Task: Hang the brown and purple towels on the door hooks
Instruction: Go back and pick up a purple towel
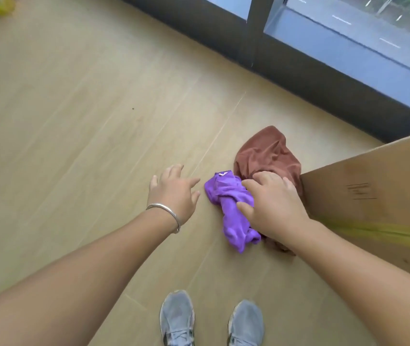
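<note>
While bent over the pale wood floor, looked straight down at two crumpled towels lying together beside a cardboard box. Found the purple towel bunched in a long twist just right of frame centre, with the brown towel heaped at its 1 o'clock, touching it and pressed against the box's near corner. Saw the right hand laid over the seam where both cloths met, thumb against the purple folds, fingers curled down onto brown and purple alike; could not tell whether any cloth was truly pinched. Noted the left hand at 9 o'clock from the purple towel, just beside it yet apart, fingers spread and relaxed, holding nothing, a silver bangle round the wrist. Made out two grey sneakers at 6 o'clock, toes toward the towels, and a dark-framed window running across 12 to 2 o'clock.
</note>
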Tool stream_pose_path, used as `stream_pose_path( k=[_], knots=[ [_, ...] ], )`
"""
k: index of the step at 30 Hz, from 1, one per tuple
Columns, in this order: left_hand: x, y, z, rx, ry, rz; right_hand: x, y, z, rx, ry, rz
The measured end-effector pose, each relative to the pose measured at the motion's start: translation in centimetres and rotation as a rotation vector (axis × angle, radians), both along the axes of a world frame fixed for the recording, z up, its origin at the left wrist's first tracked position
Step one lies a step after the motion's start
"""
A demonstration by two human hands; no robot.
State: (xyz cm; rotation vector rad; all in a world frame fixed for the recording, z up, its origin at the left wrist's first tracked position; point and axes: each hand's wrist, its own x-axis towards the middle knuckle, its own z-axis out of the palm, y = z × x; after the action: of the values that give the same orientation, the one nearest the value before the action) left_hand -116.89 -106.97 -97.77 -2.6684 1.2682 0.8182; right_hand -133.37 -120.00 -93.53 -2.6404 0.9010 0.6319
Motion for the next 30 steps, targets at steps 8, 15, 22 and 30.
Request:
stream_pose_path(
  k=[8,15,22,30],
  knots=[
    [2.7,-2.4,-17.6,-0.059,0.103,0.039,5.5,-4.2,-16.8,-0.085,-0.131,0.118],
    [3.0,-4.8,-26.3,-0.142,0.094,0.069,11.6,-5.5,-25.5,-0.127,-0.119,0.398],
    [1.6,-4.5,-27.0,-0.249,0.153,0.156,11.1,-5.5,-28.0,-0.132,0.033,0.425],
    [4.3,-3.5,-16.7,-0.326,0.078,0.119,10.7,-4.3,-20.5,-0.124,-0.126,0.363]
  ],
)
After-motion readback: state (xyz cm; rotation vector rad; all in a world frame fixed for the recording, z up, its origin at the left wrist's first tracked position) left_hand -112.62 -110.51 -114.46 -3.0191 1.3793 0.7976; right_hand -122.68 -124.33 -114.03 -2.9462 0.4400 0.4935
